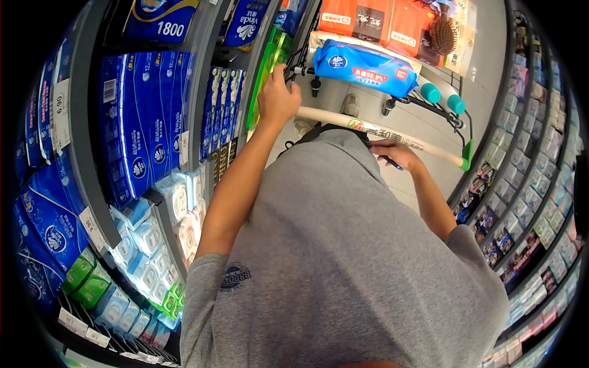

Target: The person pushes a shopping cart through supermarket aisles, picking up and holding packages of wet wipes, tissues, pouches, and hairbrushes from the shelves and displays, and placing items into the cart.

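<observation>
My left hand (277,101) reaches to the shelf edge, beside a bright green pack (262,80). Its thumb stands apart from the fingers, which lie against or just next to the pack; exact contact is hard to make out. My right hand (397,154) is closed on a slim dark object (390,162), seen edge-on, beside the cart handle (362,124). Ahead, in the shopping cart, a blue pack of wipes (365,67) lies across orange packs (402,27). A brown hairbrush (443,35) and two turquoise-capped bottles (431,93) are there too.
The left shelves carry blue tissue packs (147,116), blue-and-white wipes (144,248) and price tags (59,113). Shelves of small packets (521,159) line the right side. The cart stands between them on a tiled floor (334,92).
</observation>
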